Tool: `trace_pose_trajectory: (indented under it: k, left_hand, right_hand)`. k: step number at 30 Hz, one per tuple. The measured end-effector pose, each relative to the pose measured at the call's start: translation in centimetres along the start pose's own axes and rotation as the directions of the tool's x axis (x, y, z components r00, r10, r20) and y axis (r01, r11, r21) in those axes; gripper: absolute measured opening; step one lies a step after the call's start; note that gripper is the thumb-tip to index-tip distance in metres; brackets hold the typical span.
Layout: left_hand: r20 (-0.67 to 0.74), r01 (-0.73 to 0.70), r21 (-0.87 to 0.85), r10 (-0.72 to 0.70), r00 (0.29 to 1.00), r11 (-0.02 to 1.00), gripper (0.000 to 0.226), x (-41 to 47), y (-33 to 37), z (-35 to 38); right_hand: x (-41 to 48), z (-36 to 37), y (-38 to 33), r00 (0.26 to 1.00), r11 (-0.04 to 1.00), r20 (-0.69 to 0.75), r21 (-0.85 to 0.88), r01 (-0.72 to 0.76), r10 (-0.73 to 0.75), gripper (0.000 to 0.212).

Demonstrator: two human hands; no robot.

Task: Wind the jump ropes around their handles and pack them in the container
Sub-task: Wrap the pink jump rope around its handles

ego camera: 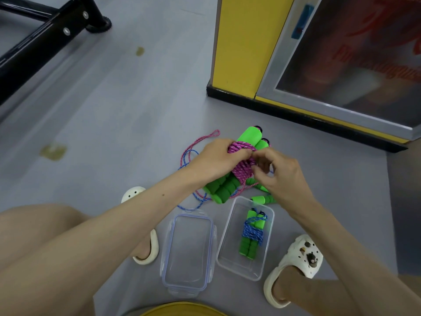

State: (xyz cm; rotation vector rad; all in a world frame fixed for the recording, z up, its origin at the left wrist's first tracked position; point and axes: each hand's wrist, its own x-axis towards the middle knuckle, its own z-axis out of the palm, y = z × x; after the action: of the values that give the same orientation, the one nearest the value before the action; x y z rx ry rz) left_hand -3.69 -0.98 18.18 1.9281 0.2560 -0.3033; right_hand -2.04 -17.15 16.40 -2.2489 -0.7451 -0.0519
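You sit low over a grey floor (114, 110), knees out to either side. A yellow cabinet (241, 42) with a glass front stands at upper right, and a black metal frame (45, 35) crosses the upper left.

Between your two pale sandals lie a clear lid (188, 252) and, just to its right, the open clear container (234, 258). Inside the container lies a jump rope already wound: a blue rope bundle (251, 233) wrapped around its paired green handles.

Both arms reach forward above the container. Your left hand (214, 160) is clamped around the pink rope bundle (243, 169), fingers curled over the winding at the middle of two green foam handles (247, 135), which stick out above and below your grip. Your right hand (280, 176) meets it from the right, fingers curled together and pinching the pink cord at the edge of the winding.

A loose pink tail (214, 133) loops away on the floor to the left, tangled with a loose blue rope (189, 156). Another green handle (262, 199) lies on the floor under your right hand, just beyond the container's far rim.
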Motion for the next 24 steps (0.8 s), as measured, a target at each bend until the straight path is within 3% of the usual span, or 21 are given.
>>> trace_pose_trajectory:
  k: [4, 7, 12, 16, 24]
  left_hand:
    - [0.034, -0.018, -0.033, 0.019, 0.999, 0.999, 0.025, -0.2, 0.4, 0.3]
    - [0.047, 0.001, -0.099, 0.004, 0.999, 0.995, 0.018, -0.3, 0.4, 0.5]
    - [0.025, 0.044, -0.075, -0.042, 0.999, 0.996, 0.033, -0.1, 0.2, 0.9]
    - [0.021, 0.097, -0.065, -0.095, 0.995, 0.993, 0.019, -0.4, 0.2, 1.6]
    - [0.011, 0.115, -0.132, -0.114, 0.993, 0.985, 0.035, -1.1, 0.9, 2.6]
  right_hand:
    - [-0.5, 0.2, -0.2, 0.997, 0.994, -0.08, -0.108, -0.017, 0.009, 0.015]
    - [-0.3, -0.2, -0.3, 0.99, 0.995, -0.136, -0.093, -0.04, 0.028, 0.012]
    - [-0.6, -0.1, -0.2, 0.991, 0.992, -0.133, -0.126, -0.026, 0.009, 0.008]
    - [-1.1, 0.5, -0.4, 0.986, 0.984, -0.167, -0.169, -0.047, 0.019, 0.006]
    - [-0.7, 0.2, -1.1, 0.953, 0.968, -0.265, -0.158, -0.196, 0.15, 0.006]
